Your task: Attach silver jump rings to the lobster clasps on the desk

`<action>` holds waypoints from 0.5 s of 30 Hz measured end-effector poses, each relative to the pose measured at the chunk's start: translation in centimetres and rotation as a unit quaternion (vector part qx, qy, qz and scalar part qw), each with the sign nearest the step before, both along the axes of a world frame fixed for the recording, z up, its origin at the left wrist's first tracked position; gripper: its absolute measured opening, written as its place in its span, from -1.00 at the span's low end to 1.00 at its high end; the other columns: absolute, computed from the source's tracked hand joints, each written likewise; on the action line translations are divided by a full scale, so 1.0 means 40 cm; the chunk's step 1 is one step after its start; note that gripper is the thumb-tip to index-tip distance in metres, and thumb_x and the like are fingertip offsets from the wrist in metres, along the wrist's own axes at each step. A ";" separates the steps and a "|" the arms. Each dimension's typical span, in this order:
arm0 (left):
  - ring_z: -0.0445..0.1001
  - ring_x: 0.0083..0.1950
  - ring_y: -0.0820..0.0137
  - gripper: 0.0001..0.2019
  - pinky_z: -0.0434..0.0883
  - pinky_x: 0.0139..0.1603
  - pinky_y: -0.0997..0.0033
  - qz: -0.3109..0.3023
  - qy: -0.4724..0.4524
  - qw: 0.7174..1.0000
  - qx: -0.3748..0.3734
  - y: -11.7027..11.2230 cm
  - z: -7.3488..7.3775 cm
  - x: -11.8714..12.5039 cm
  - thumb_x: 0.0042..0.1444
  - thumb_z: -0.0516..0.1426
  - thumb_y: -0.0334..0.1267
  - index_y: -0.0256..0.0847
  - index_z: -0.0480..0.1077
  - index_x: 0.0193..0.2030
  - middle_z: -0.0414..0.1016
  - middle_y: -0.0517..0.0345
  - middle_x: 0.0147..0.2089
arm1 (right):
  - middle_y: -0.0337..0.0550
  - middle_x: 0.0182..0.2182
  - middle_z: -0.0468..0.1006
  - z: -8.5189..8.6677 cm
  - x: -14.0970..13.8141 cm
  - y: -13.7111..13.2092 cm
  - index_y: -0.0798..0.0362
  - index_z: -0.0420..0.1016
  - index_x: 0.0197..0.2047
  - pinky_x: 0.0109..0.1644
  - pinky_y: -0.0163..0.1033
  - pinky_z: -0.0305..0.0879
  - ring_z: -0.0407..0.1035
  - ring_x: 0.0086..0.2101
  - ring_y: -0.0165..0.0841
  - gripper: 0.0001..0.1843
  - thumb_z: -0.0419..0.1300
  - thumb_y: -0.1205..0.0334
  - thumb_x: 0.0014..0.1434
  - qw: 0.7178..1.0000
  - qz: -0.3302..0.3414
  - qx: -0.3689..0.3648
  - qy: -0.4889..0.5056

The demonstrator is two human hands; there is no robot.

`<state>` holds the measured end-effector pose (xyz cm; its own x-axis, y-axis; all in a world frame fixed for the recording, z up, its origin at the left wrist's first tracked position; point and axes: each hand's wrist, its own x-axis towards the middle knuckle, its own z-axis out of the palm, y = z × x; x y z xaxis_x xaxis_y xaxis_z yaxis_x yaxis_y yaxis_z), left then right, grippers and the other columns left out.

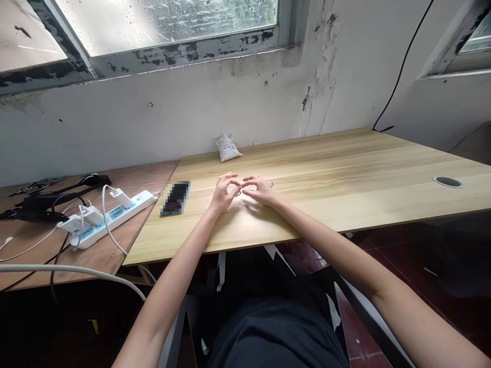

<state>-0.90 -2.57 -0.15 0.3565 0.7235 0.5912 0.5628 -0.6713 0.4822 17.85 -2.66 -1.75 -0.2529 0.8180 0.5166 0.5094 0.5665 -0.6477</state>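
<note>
Over the front of the light wood table [326, 179], my left hand [223, 192] and my right hand [259, 190] meet fingertip to fingertip. Each is closed in a pinch, thumb toward forefinger. Whatever sits between the fingertips is too small to make out. Just below the meeting point lies a tiny dark metallic piece [238, 194], partly hidden by the fingers. Beside my right hand's knuckles are a few small shiny metal pieces [270, 184] on the tabletop; their kind is unclear.
A phone-like dark slab [175, 198], pixelated, lies left of my hands. Behind them stands a small white printed packet [227, 148] near the wall. To the left, a white power strip [115, 220] with plugs and cables rests on a reddish board [153, 179]. A cable grommet [448, 182] sits far right.
</note>
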 end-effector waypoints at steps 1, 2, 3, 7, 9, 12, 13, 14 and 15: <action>0.22 0.30 0.21 -0.96 0.19 0.31 0.04 0.001 -0.005 1.000 -0.001 -0.002 0.000 0.004 0.18 0.18 -0.27 -0.15 0.44 -0.27 0.43 0.05 0.14 | -0.02 -0.04 0.52 0.000 -0.003 -0.002 -0.02 0.64 -0.22 0.11 0.01 0.21 0.35 0.00 -0.14 -0.85 0.30 0.20 0.12 1.000 0.009 0.004 -0.005; 0.22 0.30 0.21 -0.96 0.20 0.31 0.05 0.001 -0.009 1.000 -0.002 -0.004 0.000 0.007 0.18 0.18 -0.27 -0.15 0.44 -0.27 0.43 0.05 0.14 | -0.02 -0.04 0.52 0.000 -0.006 -0.004 -0.01 0.64 -0.22 0.10 0.00 0.22 0.35 0.00 -0.14 -0.84 0.29 0.19 0.12 1.000 0.017 0.008 -0.008; 0.22 0.29 0.21 -0.96 0.20 0.30 0.04 0.000 -0.012 1.000 -0.002 -0.006 0.000 0.011 0.17 0.18 -0.27 -0.14 0.45 -0.28 0.43 0.06 0.14 | -0.02 -0.05 0.53 -0.001 -0.009 -0.004 -0.01 0.64 -0.21 0.09 -0.01 0.22 0.35 0.00 -0.15 -0.84 0.28 0.17 0.14 1.000 0.025 0.012 -0.010; 0.24 0.27 0.21 -0.99 0.20 0.30 0.04 -0.009 -0.011 1.000 -0.004 -0.012 0.001 0.017 0.15 0.20 -0.29 -0.13 0.46 -0.29 0.45 0.08 0.12 | -0.02 -0.14 0.56 -0.011 -0.013 0.004 0.02 0.64 -0.21 0.06 -0.03 0.23 0.36 -0.05 -0.16 -0.82 0.23 0.19 0.19 0.998 0.051 0.020 -0.012; 0.24 0.27 0.21 -0.99 0.20 0.29 0.04 -0.013 -0.011 1.000 -0.005 -0.014 0.002 0.017 0.14 0.21 -0.29 -0.13 0.46 -0.29 0.46 0.09 0.11 | -0.03 -0.15 0.56 -0.014 -0.012 0.009 0.01 0.64 -0.19 0.05 -0.04 0.24 0.36 -0.07 -0.17 -0.82 0.21 0.20 0.21 0.998 0.063 0.018 -0.008; 0.25 0.25 0.20 -0.99 0.19 0.29 0.03 -0.011 -0.016 1.000 -0.005 -0.014 0.006 0.015 0.13 0.22 -0.29 -0.13 0.47 -0.31 0.46 0.09 0.11 | -0.05 -0.13 0.56 -0.015 -0.006 0.012 -0.01 0.63 -0.13 0.03 -0.07 0.28 0.37 -0.07 -0.20 -0.78 0.17 0.21 0.24 0.996 0.087 0.007 0.002; 0.25 0.25 0.21 -0.99 0.19 0.29 0.04 -0.010 -0.019 1.000 -0.004 -0.014 0.007 0.014 0.12 0.23 -0.30 -0.13 0.48 -0.31 0.47 0.09 0.11 | -0.05 -0.12 0.55 -0.014 -0.004 0.012 -0.01 0.62 -0.11 0.02 -0.07 0.29 0.37 -0.06 -0.21 -0.77 0.16 0.20 0.25 0.995 0.096 0.003 0.006; 0.26 0.24 0.21 -0.99 0.19 0.29 0.05 -0.009 -0.023 1.000 -0.005 -0.014 0.008 0.013 0.12 0.23 -0.30 -0.13 0.48 -0.32 0.47 0.08 0.10 | -0.05 -0.10 0.55 -0.012 -0.003 0.011 -0.01 0.62 -0.10 0.02 -0.08 0.30 0.37 -0.06 -0.21 -0.76 0.14 0.20 0.26 0.994 0.105 -0.002 0.011; 0.26 0.24 0.21 -0.99 0.20 0.28 0.05 -0.007 -0.026 1.000 -0.005 -0.014 0.010 0.012 0.11 0.24 -0.29 -0.13 0.48 -0.32 0.48 0.08 0.09 | -0.06 -0.08 0.54 -0.010 -0.002 0.009 -0.02 0.61 -0.10 0.02 -0.09 0.31 0.38 -0.05 -0.22 -0.75 0.13 0.20 0.26 0.993 0.114 -0.006 0.015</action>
<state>-0.43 -3.13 0.24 0.3354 0.7249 0.6016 0.5268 -0.6738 0.5182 17.75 -2.28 -2.16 -0.4169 0.7479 0.5166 0.3491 0.6565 -0.6687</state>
